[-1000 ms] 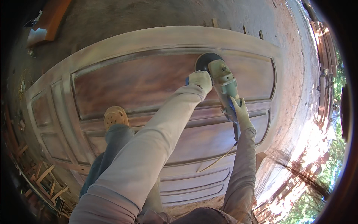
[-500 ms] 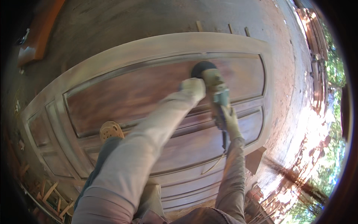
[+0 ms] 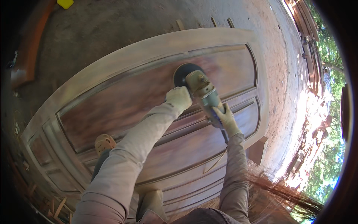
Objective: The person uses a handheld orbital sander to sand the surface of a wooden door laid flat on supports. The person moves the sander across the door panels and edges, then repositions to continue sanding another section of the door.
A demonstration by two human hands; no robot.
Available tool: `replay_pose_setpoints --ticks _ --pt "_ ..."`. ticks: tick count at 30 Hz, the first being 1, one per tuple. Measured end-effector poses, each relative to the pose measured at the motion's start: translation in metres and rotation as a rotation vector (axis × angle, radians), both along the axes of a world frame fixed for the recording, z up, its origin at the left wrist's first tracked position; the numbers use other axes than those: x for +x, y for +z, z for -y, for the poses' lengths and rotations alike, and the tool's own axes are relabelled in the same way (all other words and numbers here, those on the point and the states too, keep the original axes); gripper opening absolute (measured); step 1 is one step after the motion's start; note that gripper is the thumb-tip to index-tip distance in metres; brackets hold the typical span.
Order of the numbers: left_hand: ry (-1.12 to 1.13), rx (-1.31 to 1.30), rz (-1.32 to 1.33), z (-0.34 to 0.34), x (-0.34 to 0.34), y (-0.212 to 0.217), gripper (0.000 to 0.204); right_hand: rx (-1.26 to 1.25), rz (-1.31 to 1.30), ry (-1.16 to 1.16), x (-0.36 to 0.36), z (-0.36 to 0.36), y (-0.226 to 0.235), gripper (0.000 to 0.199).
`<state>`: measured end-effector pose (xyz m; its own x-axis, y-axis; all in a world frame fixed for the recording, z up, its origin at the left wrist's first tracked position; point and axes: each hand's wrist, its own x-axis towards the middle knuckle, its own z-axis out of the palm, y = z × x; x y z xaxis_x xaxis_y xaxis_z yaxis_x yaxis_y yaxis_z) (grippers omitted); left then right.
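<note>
A wooden panel door (image 3: 112, 63) lies flat in front of me, dusty grey-brown with reddish recessed panels. Over its large far panel I hold an angle grinder (image 3: 212, 100) with a black round disc (image 3: 182, 74). My gloved left hand (image 3: 179, 98) is closed beside the grinder's head, apparently round its side handle, which the fingers hide. Further back, my gloved right hand (image 3: 228, 119) wraps the rear of the body. The disc's underside is hidden, so I cannot tell whether it touches the panel.
My foot in a tan perforated clog (image 3: 104, 143) rests at the door's left part. A cord (image 3: 216, 161) trails behind the grinder. An orange-brown board (image 3: 33, 44) stands far left, a yellow object (image 3: 65, 3) at the top. Stacked timber (image 3: 307, 52) lines the right side.
The grinder and both hands have shifted a little left in the picture, and more of the disc's face shows. The whole view has moved slightly too. Both hands keep their hold.
</note>
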<state>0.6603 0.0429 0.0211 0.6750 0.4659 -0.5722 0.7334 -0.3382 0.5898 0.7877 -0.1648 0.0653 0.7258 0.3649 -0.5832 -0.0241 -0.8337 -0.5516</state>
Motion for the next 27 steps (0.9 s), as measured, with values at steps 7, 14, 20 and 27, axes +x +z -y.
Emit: replay_pose_setpoints --ticks 7,14,20,27 --pt "-0.094 0.020 0.065 -0.011 0.127 0.001 0.025 0.024 -0.006 -0.054 0.113 0.023 -0.029 0.077" --pt "-0.189 0.029 0.086 0.007 0.196 -0.012 0.023 0.054 0.037 -0.072 0.171 0.065 -0.047 0.080" --pt "-0.263 0.076 0.061 0.013 0.245 -0.033 0.025 0.156 -0.268 -0.415 0.167 0.045 -0.030 0.075" --pt "-0.292 0.129 0.084 0.022 0.260 -0.046 0.027 0.270 -0.245 -0.508 0.175 0.057 -0.055 0.073"
